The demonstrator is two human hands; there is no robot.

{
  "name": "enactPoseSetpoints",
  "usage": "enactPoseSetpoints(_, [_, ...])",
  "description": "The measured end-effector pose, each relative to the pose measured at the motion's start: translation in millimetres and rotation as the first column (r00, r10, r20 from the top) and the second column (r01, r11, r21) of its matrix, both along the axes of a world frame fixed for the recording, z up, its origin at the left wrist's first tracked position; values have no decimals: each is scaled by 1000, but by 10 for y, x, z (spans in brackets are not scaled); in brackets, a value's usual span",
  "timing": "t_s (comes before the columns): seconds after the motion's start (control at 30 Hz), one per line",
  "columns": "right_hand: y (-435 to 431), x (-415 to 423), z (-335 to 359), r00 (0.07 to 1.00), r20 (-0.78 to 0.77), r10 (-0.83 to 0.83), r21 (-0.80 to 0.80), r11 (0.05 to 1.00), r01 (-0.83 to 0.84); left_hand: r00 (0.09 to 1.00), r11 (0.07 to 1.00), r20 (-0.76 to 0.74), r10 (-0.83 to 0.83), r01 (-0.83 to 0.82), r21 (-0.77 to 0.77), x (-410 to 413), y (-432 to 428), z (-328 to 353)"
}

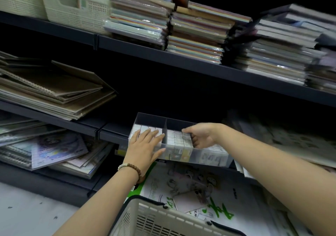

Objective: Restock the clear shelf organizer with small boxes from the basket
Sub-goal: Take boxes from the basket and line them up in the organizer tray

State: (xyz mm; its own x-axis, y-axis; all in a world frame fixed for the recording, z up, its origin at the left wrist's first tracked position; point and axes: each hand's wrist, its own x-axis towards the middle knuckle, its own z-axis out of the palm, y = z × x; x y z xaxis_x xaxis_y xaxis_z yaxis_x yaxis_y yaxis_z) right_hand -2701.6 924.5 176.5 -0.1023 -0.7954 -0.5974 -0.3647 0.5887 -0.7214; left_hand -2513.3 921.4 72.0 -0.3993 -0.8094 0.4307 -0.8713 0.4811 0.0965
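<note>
At the clear organizer (225, 160), the right hand (201, 135) clamps its fingers on a row of small boxes (179, 141) while the left hand (145, 143), fingers straight, steadies neighbours; next, probably, another basket (158, 206) pick.

We cannot read the small boxes (179, 141) left of the right hand (201, 135); the basket (154, 223) below it is cut off.

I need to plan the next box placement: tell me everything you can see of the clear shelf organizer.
The clear shelf organizer is a shallow, see-through plastic tray with an upright divider, at the front edge of a dark shelf. Its front rows hold small boxes; the back looks empty. The left hand rests flat on boxes; the right hand grips others.
</note>
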Motion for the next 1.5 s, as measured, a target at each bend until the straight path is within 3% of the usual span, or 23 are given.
enactPoseSetpoints(0.27, [-87,176,-175,996,-75,52,-114,992,-60,1000,1000,0,-13,13,0,87,-160,26])
enactPoseSetpoints(0.5, [-160,114,-91,984,172,51,-12,999,-49,998,998,64,-8,4,69,186,-170,82])
enactPoseSetpoints(0.67, [-72,-305,308,966,257,-5,-123,992,38,1000,994,-11,7,-6,113,40,-149,190])
enactPoseSetpoints(0.77, [58,-659,459,993,110,-50,-197,978,71,992,988,-57,-113,118,95,-249,-42,248])
enactPoseSetpoints(0.9, [221,-947,303,990,-125,-68,-122,991,52,960,956,28,-277,273,104,-693,102,155])
enactPoseSetpoints(1.5, [-82,-710,-71,960,-278,17,212,976,44,949,949,50,-313,310,57,-784,82,12])
